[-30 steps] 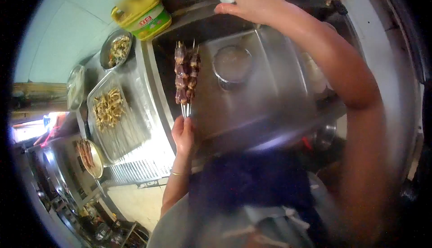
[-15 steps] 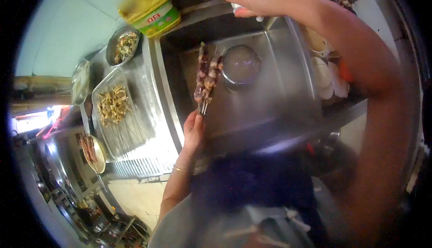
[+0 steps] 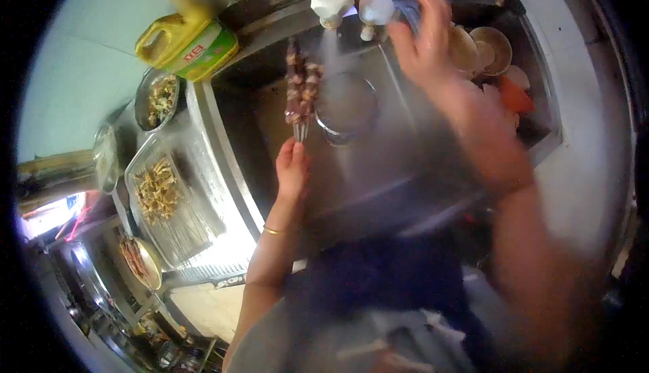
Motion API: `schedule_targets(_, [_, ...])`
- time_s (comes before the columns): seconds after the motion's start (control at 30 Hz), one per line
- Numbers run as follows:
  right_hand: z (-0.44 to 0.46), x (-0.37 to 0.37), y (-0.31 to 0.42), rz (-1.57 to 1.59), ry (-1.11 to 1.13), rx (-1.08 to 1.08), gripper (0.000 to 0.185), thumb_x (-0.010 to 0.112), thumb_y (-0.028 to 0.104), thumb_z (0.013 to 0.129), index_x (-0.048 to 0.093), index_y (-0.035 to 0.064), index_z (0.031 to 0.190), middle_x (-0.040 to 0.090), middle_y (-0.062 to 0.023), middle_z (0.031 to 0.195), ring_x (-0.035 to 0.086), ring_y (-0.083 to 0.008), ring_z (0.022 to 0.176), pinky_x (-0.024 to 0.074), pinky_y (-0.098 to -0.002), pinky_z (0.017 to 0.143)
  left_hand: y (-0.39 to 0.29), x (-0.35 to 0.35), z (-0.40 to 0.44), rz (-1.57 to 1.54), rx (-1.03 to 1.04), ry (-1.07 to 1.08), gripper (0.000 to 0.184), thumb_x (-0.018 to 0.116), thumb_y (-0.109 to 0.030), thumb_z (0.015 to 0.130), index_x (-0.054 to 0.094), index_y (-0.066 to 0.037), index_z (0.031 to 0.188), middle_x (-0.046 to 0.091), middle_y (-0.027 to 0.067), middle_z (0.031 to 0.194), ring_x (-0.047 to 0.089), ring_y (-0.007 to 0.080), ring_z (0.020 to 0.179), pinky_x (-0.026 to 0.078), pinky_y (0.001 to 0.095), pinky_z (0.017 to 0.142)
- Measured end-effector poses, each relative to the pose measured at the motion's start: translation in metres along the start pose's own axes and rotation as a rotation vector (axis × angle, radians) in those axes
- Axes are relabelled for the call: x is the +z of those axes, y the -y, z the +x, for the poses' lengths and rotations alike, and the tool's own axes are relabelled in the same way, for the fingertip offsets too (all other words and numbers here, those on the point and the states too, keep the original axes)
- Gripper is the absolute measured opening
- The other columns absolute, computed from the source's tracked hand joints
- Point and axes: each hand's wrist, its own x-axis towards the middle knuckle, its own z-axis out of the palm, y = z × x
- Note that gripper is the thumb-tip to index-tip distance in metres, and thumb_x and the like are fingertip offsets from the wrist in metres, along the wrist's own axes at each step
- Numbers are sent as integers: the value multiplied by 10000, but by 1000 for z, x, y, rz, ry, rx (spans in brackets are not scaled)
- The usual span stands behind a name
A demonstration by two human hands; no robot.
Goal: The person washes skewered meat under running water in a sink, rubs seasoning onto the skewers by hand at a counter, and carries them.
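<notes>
My left hand (image 3: 293, 170) grips the stick ends of several meat skewers (image 3: 301, 96), their dark and pale chunks pointing up over the steel sink (image 3: 419, 163). Water (image 3: 330, 52) runs from a white tap (image 3: 330, 1), just right of the skewers' tips. Beneath the stream sits a round metal container (image 3: 346, 112), its outline blurred. My right hand (image 3: 429, 48) is off the tap, beside a second white tap (image 3: 376, 11), with thumb and fingers apart and nothing between them.
A yellow detergent jug (image 3: 193, 48) stands at the sink's back left corner. On the left counter are a food bowl (image 3: 157, 102) and a tray (image 3: 159, 194) of skewers. Another basin (image 3: 541, 112) on the right holds bowls (image 3: 491, 48) and an orange item (image 3: 515, 96).
My right hand has come away from the white tap and moved right and down, its fingers spread. Water now streams visibly. The view has shifted; my left hand keeps its skewers.
</notes>
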Motion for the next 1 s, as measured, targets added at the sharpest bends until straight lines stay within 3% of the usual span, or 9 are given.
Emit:
schedule_targets(0.03, [-62,5,6,210,21,538,405,588,118,795,466,6,1165,502,-169,1153,473,-290,1073,329,-388,960,4,-8,0,-42,3,-5,225,474,-156,925,499,-18,1101,419,-58,649,360,29,508,303,178,438])
schedule_targets(0.07, [-130,18,3,171,59,866,412,575,111,800,452,8,1179,515,-165,1122,489,-297,1048,359,-386,934,9,-14,-3,-79,3,-16,232,472,-154,926,495,-17,1111,424,-57,654,364,28,512,306,177,440])
schedule_targets(0.13, [-235,26,18,164,497,1551,394,555,190,812,465,5,1148,520,-142,1120,494,-255,1040,369,-377,925,0,-17,-15,-28,-15,-162,248,460,-147,926,484,-10,1132,432,-52,674,378,26,535,315,171,463])
schedule_targets(0.17, [-289,40,18,203,648,1722,393,555,190,811,467,9,1148,521,-139,1117,495,-253,1036,371,-378,922,-3,-20,-18,-12,2,-201,253,457,-147,925,484,-8,1135,433,-52,679,383,25,545,318,171,472])
schedule_targets(0.23, [-348,58,24,201,758,1793,391,556,191,809,469,15,1147,524,-135,1109,497,-250,1030,374,-379,916,-16,-25,-32,76,21,-219,238,448,-156,924,495,-6,1103,441,-56,685,388,25,574,324,180,502])
schedule_targets(0.37, [-358,78,23,160,731,1758,389,557,192,804,475,28,1146,530,-126,1095,501,-244,1016,380,-381,904,-37,-36,-57,169,72,-256,175,437,-160,927,508,-26,1014,410,-65,645,363,17,552,298,174,474])
schedule_targets(0.77, [-380,85,-4,190,617,1712,382,561,197,790,492,66,1142,549,-99,1051,512,-224,975,398,-389,868,-40,-66,-107,121,1,-387,271,469,-168,928,459,-10,1149,406,-47,607,351,20,482,276,158,403])
schedule_targets(0.9, [-355,80,-3,242,519,1758,378,583,195,773,510,69,1123,577,-87,976,541,-231,907,410,-398,840,-39,-66,-108,104,-1,-390,290,471,-168,929,454,-11,1172,401,-48,601,349,18,485,270,157,401])
schedule_targets(1.0, [-273,52,13,235,639,1521,405,626,203,742,520,74,1111,602,-77,933,568,-238,864,411,-401,848,-42,-63,-107,104,-8,-380,274,476,-172,929,461,-15,1153,400,-49,602,351,19,489,270,157,402])
